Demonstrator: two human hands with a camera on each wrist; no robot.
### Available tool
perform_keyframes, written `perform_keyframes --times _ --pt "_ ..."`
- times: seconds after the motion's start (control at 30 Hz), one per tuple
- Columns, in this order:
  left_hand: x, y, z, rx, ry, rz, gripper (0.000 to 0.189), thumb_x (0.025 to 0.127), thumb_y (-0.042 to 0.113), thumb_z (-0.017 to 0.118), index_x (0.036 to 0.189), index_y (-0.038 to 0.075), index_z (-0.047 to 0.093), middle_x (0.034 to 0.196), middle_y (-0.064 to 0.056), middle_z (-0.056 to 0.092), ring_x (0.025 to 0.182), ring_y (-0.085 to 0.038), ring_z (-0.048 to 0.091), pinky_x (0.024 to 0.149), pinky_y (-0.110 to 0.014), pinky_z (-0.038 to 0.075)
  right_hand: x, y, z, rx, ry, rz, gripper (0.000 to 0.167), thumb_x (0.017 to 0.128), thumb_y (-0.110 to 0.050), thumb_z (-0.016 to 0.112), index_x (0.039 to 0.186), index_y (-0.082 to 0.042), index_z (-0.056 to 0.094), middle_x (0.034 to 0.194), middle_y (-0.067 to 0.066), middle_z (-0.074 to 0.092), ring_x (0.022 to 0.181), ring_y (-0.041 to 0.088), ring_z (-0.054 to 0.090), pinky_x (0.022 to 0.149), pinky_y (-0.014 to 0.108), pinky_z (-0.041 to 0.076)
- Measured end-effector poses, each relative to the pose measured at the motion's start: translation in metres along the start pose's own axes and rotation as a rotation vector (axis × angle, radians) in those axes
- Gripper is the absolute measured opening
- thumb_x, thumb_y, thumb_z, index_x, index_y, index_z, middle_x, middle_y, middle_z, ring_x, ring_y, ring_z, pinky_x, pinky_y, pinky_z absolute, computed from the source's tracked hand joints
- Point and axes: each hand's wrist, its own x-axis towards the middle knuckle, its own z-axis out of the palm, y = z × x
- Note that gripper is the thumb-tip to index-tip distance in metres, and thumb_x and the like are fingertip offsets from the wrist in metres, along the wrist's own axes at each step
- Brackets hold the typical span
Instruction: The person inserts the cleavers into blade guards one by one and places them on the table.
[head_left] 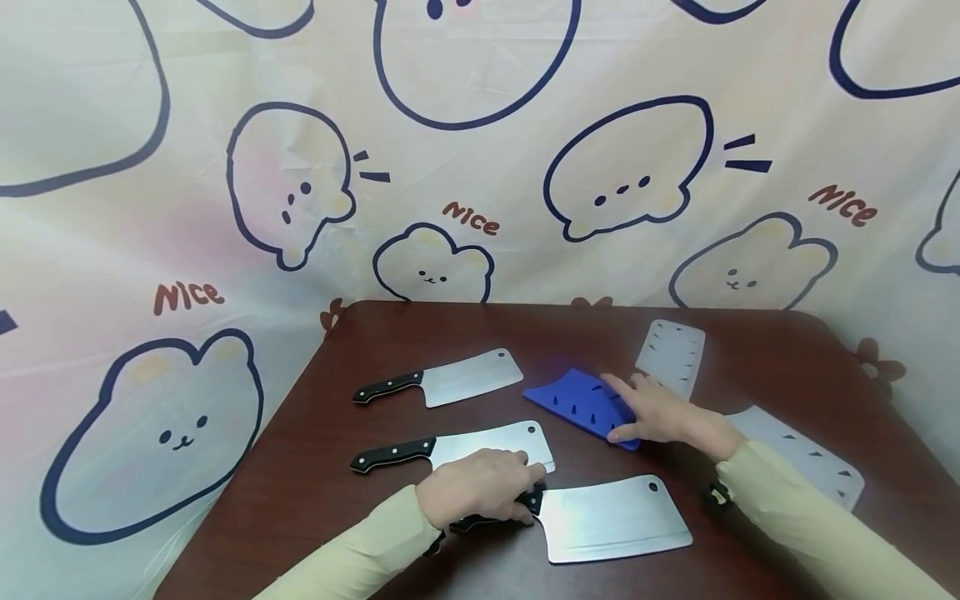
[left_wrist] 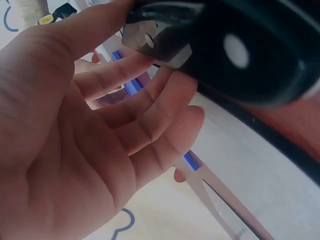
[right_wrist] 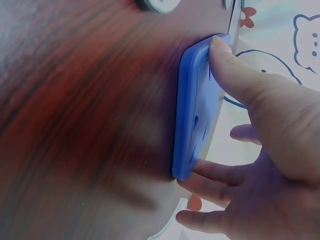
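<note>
Fingers, right hand (head_left: 656, 410): bent across the near-right end of the blue blade guard (head_left: 573, 404), thumb at one corner, fingertips at the opposite edge, spread to the guard's width.
Fingers, left hand (head_left: 483, 483): wrapped round the black handle of the near cleaver (head_left: 615, 517).
Guard position: over the wooden table (head_left: 300, 500), beyond the near cleaver's blade and apart from it; whether fully seated on the surface, cannot tell.
Guard long axis: oblique, far left to near right; the bulk extends leftward from the right fingers.
Cleaver long axis: crosswise, handle left, blade right; spine on the guard's side, cutting edge toward the person.
Nearer hand to guard: right, in contact; left lies nearer the person and further left.
Judged controlling relation: guard axis stands angled to the blade, not aligned.
Other cleavers: middle cleaver (head_left: 468, 447), partly covered by the left hand; far cleaver (head_left: 457, 383) beyond it.
White guards: far white guard (head_left: 675, 350) beyond the right hand; right white guard (head_left: 806, 458) beside the right forearm.
</note>
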Motion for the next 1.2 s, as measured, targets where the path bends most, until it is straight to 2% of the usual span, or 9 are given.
perform_keyframes --times 0.2,0.33,0.5,0.67,0.9,1.1,1.2 --pt "0.002 -0.001 0.002 -0.041 -0.004 0.015 0.030 0.086 0.036 0.075 0.109 0.025 0.061 0.085 0.009 0.057 0.068 -0.003 0.049 0.063 -0.022 0.044 0.005 -0.001 0.001 0.049 0.047 -0.032 0.110 0.073 -0.049 0.082 0.152 -0.003 0.022 0.143 0.034 0.028 0.124 0.047 0.036 0.097 0.066 0.039" --pt "0.003 -0.002 0.001 -0.047 -0.007 0.020 0.028 0.086 0.032 0.074 0.109 0.023 0.060 0.084 0.009 0.057 0.069 -0.003 0.049 0.063 -0.021 0.044 0.006 -0.003 0.000 0.011 0.071 -0.006 0.115 0.068 -0.049 0.086 0.151 0.000 0.023 0.135 0.032 0.036 0.117 0.044 0.040 0.093 0.061 0.045" --pt "0.002 -0.005 0.000 -0.016 -0.007 0.010 0.028 0.086 0.031 0.074 0.110 0.023 0.061 0.087 0.008 0.059 0.071 -0.004 0.049 0.065 -0.022 0.045 0.006 -0.005 -0.003 0.000 0.105 -0.019 0.108 0.067 -0.045 0.088 0.145 0.004 0.032 0.125 0.030 0.044 0.111 0.039 0.044 0.087 0.055 0.049" --pt "-0.001 -0.010 -0.002 0.006 0.011 0.018 0.031 0.086 0.031 0.074 0.111 0.021 0.060 0.089 0.007 0.058 0.073 -0.004 0.049 0.065 -0.021 0.045 0.007 -0.001 -0.006 0.043 0.128 -0.072 0.097 0.069 -0.040 0.088 0.141 0.003 0.038 0.120 0.027 0.048 0.106 0.036 0.049 0.082 0.050 0.052" --pt "-0.006 -0.018 -0.010 -0.041 0.022 0.023 0.032 0.084 0.030 0.075 0.110 0.018 0.061 0.092 0.006 0.059 0.078 -0.004 0.050 0.068 -0.018 0.047 0.006 0.011 -0.004 0.117 0.080 -0.140 0.088 0.081 -0.037 0.079 0.147 -0.004 0.031 0.131 0.027 0.052 0.113 0.040 0.057 0.088 0.054 0.054" --pt "-0.010 -0.024 -0.016 -0.029 0.035 0.035 0.032 0.084 0.030 0.075 0.109 0.017 0.060 0.092 0.005 0.059 0.078 -0.004 0.051 0.070 -0.018 0.047 0.004 0.020 -0.007 0.186 0.074 -0.132 0.080 0.086 -0.029 0.076 0.150 -0.009 0.032 0.142 0.023 0.048 0.121 0.040 0.055 0.095 0.056 0.051" --pt "-0.012 -0.026 -0.018 -0.060 0.035 0.028 0.032 0.084 0.031 0.075 0.108 0.018 0.058 0.092 0.006 0.058 0.079 -0.005 0.050 0.070 -0.019 0.047 0.003 0.022 -0.011 0.204 0.092 -0.125 0.075 0.087 -0.023 0.075 0.149 -0.010 0.035 0.146 0.021 0.046 0.127 0.042 0.051 0.100 0.059 0.046"
